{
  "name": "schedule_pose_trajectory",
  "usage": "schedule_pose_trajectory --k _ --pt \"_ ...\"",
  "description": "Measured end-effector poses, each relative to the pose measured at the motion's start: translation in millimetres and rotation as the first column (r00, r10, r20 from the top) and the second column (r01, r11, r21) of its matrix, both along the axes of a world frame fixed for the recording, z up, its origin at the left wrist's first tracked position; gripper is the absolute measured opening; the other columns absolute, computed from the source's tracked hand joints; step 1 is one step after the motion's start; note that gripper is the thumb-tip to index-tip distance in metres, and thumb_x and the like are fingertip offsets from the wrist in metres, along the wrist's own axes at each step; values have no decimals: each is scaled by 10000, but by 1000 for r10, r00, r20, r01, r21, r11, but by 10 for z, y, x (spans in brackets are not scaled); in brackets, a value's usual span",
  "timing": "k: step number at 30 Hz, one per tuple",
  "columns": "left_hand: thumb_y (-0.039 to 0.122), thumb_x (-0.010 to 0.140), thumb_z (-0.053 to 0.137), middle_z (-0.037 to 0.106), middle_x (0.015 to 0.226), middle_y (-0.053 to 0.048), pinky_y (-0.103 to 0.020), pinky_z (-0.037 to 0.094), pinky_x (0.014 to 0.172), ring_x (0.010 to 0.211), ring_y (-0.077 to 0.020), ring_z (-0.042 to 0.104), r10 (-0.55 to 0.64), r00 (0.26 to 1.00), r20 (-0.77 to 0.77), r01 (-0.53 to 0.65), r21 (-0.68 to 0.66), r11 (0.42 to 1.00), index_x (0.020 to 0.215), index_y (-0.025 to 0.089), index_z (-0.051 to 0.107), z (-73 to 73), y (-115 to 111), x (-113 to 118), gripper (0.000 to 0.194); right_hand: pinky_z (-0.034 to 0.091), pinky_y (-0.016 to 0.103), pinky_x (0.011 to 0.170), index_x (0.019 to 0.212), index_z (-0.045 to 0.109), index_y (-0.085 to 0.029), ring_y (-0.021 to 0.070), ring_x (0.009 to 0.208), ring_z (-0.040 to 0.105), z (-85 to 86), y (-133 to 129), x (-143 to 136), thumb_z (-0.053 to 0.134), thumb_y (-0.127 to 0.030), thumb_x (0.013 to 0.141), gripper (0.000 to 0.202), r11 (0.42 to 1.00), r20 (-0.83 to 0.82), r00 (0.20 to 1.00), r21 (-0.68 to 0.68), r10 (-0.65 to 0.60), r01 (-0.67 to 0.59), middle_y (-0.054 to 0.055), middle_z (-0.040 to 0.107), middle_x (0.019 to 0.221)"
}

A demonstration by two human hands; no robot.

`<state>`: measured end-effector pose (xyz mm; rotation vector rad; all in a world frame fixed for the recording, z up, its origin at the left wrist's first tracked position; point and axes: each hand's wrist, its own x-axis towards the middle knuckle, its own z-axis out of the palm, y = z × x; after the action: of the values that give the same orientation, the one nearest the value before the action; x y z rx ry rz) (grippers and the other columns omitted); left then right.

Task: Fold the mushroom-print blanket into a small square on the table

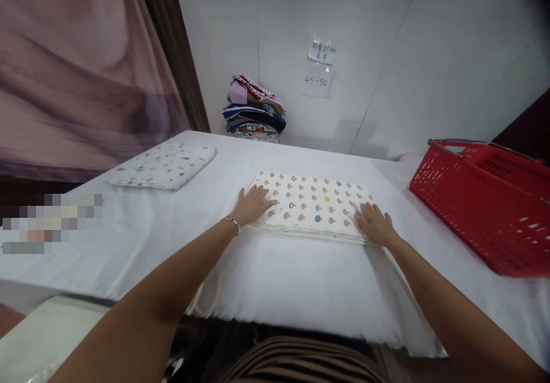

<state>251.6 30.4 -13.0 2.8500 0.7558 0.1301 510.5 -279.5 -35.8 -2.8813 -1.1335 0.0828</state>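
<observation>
A folded white cloth (309, 202) printed with small grey and coloured mushroom-like shapes lies flat in front of me. Its layered edge faces my body. On its left end rests my left hand (253, 204), fingers spread over the fabric and a bracelet at the wrist. My right hand (374, 223) touches the right end, its fingers stretched across the corner. Neither hand grips anything.
White sheeting covers the table (275, 274). Another folded printed cloth (165, 165) lies at the back left, and a red plastic basket (485, 205) stands at right. Behind the table is a stack of folded fabrics (255, 110); paper signs (317, 81) hang on the wall.
</observation>
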Motion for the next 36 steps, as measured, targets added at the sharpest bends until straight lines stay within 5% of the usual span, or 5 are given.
schedule_pose_trajectory --k 7,14,22,28,36 --pt "601 890 296 320 1476 -32 -504 46 1127 1380 -261 204 -210 972 108 195 134 972 1371 287 389 -259 -393 -190 582 87 480 1120 1446 264 -250 233 1399 95 -62 120 -716 227 -545 931 595 944 -10 945 56 325 -324 37 179 1520" --pt "540 913 317 412 1421 -32 -468 150 1113 1328 -237 310 -219 961 166 208 83 975 1288 264 496 -303 -441 -250 499 95 485 1117 1438 289 -242 238 1395 123 -76 103 -789 282 -534 926 590 935 -60 939 129 339 -329 47 203 1512" --pt "385 885 477 625 1046 -46 -377 380 926 1013 -199 522 -304 895 326 314 23 949 995 249 682 -274 -570 -183 269 351 370 984 1098 652 -253 210 1136 495 12 581 -1087 365 -348 944 339 765 14 838 400 546 -505 40 610 1177" --pt "336 864 517 636 887 -23 -347 399 852 894 -172 543 -236 891 389 275 -49 960 860 244 715 -261 -588 -136 218 391 332 834 922 697 -240 190 912 529 -30 835 -1168 460 -287 912 241 774 -2 861 440 509 -456 38 632 956" --pt "327 884 473 649 892 -19 -344 378 872 888 -166 550 -159 866 474 242 -120 963 791 224 685 -228 -649 -145 254 370 320 812 858 639 -194 183 871 504 -90 812 -1278 383 -239 937 271 729 59 879 533 474 -429 47 606 909"
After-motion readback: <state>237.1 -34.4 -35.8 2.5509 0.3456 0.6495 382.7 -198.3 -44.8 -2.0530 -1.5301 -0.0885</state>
